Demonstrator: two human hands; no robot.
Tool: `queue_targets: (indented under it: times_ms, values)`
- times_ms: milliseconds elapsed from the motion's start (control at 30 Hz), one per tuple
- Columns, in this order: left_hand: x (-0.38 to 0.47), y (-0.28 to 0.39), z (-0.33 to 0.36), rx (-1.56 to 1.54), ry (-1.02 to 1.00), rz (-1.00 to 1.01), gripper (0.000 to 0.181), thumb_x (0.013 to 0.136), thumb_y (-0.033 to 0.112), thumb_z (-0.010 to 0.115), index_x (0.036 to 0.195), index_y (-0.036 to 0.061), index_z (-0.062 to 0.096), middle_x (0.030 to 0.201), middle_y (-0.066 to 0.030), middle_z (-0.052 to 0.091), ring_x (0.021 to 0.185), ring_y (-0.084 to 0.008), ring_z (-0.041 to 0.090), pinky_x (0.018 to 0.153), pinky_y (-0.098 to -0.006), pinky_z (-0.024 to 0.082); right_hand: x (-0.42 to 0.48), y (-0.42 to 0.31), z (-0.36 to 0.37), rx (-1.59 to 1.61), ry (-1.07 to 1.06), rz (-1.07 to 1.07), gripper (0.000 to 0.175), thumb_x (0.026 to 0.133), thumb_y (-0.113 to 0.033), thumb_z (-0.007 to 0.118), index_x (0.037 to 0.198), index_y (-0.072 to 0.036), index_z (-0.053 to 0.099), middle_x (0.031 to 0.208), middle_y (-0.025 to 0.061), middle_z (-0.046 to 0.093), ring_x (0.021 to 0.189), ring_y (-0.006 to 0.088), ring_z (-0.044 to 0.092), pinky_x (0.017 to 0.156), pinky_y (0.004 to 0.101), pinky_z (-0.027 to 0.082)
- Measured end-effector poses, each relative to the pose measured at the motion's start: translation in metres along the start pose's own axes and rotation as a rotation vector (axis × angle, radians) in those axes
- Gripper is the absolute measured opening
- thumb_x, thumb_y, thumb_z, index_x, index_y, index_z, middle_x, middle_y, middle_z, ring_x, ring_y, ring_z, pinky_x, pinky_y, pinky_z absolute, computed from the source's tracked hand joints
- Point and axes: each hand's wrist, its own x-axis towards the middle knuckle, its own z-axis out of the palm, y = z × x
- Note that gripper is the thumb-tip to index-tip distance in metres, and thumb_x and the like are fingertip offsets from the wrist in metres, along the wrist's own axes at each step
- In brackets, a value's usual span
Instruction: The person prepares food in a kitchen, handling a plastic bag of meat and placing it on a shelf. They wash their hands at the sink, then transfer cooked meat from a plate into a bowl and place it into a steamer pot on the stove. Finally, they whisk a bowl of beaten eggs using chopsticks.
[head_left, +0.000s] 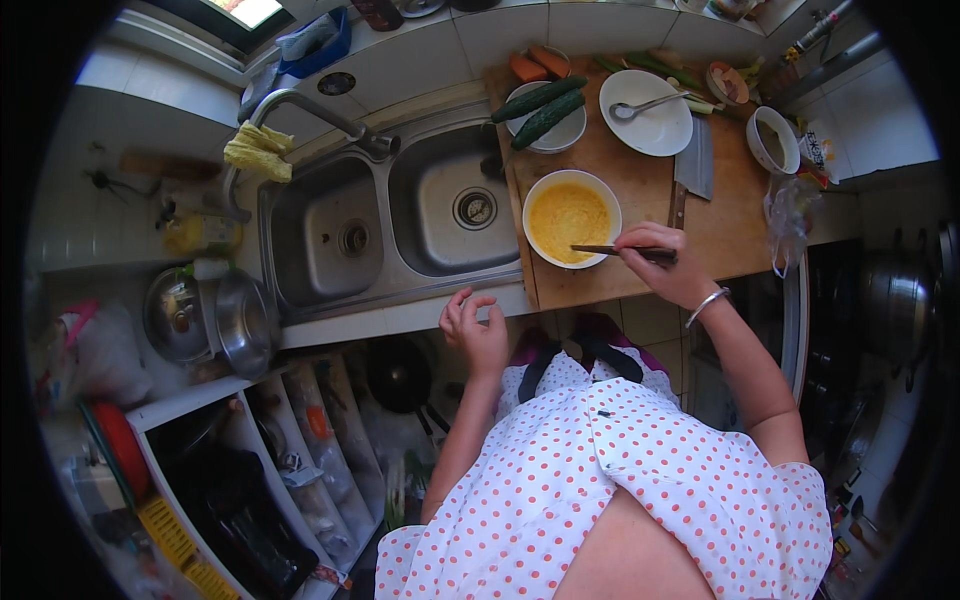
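Note:
Dark chopsticks (634, 250) are gripped in my right hand (671, 266), a bracelet on that wrist. Their tips dip into yellow beaten egg (571, 216) near the lower edge of a white bowl (529, 238). This bowl sits at the left side of a wooden cutting board (600, 289). My left hand (478, 334) holds nothing; its fingers are loosely curled and apart, just in front of the counter edge below the sink. To the right of the bowl lies a cleaver (696, 161), its wooden handle towards me.
A double steel sink (442, 240) adjoins the board's left side, its faucet (300, 97) draped with a yellow cloth (259, 150). Behind the egg bowl, two cucumbers (551, 116) rest across a bowl; beside them a white plate (649, 131) holds a spoon (641, 107). A plastic bag (787, 217) hangs at right.

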Motion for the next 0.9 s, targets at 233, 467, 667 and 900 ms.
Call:
queue_targets:
  times_ms: [233, 467, 667, 900]
  values:
    - [0.006, -0.006, -0.002, -0.006, 0.02, -0.015, 0.011, 0.072, 0.007, 0.063, 0.082, 0.0118, 0.062, 0.113, -0.006, 0.054, 0.114, -0.0278, 0.039, 0.098, -0.039, 0.03, 0.002, 0.005, -0.009, -0.08, -0.011, 0.034, 0.007, 0.079, 0.002, 0.062, 0.085, 0.001, 0.065, 0.082, 0.009, 0.064, 0.075, 0.0158, 0.063, 0.065, 0.0249, 0.05]
    - [0.011, 0.008, -0.011, 0.052, 0.029, 0.041, 0.012, 0.071, 0.007, 0.062, 0.082, 0.0118, 0.062, 0.112, -0.0063, 0.054, 0.113, -0.0282, 0.039, 0.098, -0.0393, 0.029, 0.02, 0.004, -0.004, -0.095, 0.037, 0.041, 0.01, 0.076, 0.003, 0.061, 0.085, 0.002, 0.064, 0.084, 0.0112, 0.064, 0.076, 0.0176, 0.064, 0.066, 0.0265, 0.051]
    - [0.02, 0.061, -0.022, -0.064, -0.112, 0.293, 0.021, 0.072, 0.01, 0.062, 0.092, 0.0134, 0.06, 0.105, -0.0053, 0.054, 0.11, -0.0275, 0.04, 0.094, -0.0435, 0.027, 0.029, 0.007, 0.017, -0.095, 0.235, -0.025, 0.011, 0.074, 0.0, 0.062, 0.085, 0.0, 0.065, 0.084, 0.0138, 0.063, 0.073, 0.0227, 0.063, 0.065, 0.0277, 0.051]
    - [0.029, 0.11, 0.0, -0.404, -0.385, 0.578, 0.054, 0.078, 0.005, 0.061, 0.129, 0.0014, 0.046, 0.09, -0.0118, 0.057, 0.08, -0.0271, 0.056, 0.073, -0.0357, 0.043, 0.016, -0.025, 0.044, -0.307, -0.045, -0.202, 0.022, 0.069, -0.004, 0.067, 0.089, 0.0, 0.058, 0.086, 0.014, 0.059, 0.079, 0.0332, 0.058, 0.07, 0.0381, 0.049]
